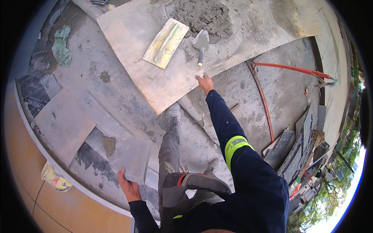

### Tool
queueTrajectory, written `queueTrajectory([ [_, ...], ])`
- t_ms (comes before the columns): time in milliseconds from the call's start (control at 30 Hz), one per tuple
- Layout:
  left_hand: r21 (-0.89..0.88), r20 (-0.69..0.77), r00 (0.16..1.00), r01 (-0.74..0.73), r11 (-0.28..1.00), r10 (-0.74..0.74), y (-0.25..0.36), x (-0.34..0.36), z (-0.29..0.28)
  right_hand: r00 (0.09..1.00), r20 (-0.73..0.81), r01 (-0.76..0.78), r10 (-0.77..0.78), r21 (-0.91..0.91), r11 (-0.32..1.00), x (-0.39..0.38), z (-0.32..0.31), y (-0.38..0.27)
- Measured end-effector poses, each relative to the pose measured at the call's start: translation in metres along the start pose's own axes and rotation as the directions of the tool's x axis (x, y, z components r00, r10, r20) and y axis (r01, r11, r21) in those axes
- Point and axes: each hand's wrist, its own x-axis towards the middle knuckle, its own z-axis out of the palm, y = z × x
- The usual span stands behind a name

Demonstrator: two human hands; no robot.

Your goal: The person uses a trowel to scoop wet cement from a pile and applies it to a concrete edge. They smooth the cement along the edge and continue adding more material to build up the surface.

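My left hand (130,186) grips the lower edge of a grey slab (130,159) with a patch of mortar on it, at the lower left. My right hand (205,82) is closed on the near edge of a large pale board (128,50). On that board lie a flat float (161,46) with a green handle, a trowel (201,44) with its handle toward me, and a heap of wet mortar (198,15).
Loose boards (64,120) and a green cloth (62,46) lie at the left, with a bag (54,178) by a curved rim. At the right are red conduit (265,105) and stacked slatted panels (281,145). My boots (174,110) stand on the dusty floor.
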Motion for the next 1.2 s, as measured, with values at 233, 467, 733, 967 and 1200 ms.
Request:
queueTrajectory([
  [233,0.322,-0.106,0.994,0.002,0.947,0.034,0.036,0.078,0.023,0.972,0.055,-0.226,0.226,0.453,0.862,0.151,-0.003,-0.048],
  [467,0.497,0.018,0.999,-0.049,0.866,0.047,0.079,0.059,0.063,0.976,0.139,-0.21,0.165,0.787,0.579,-0.021,-0.117,-0.124],
  [733,0.423,0.602,0.771,-0.087,0.902,-0.208,0.111,0.004,0.246,0.972,0.026,0.235,-0.234,-0.132,0.963,-0.298,-0.264,-0.228],
  [967,0.415,0.843,0.476,-0.28,0.866,-0.25,0.179,-0.09,0.353,0.884,0.148,0.467,-0.443,-0.317,0.826,-0.35,-0.348,-0.3],
  [1200,0.405,0.878,0.399,-0.326,0.854,-0.264,0.238,-0.121,0.367,0.827,0.108,0.553,-0.552,-0.329,0.765,-0.303,-0.392,-0.342],
])
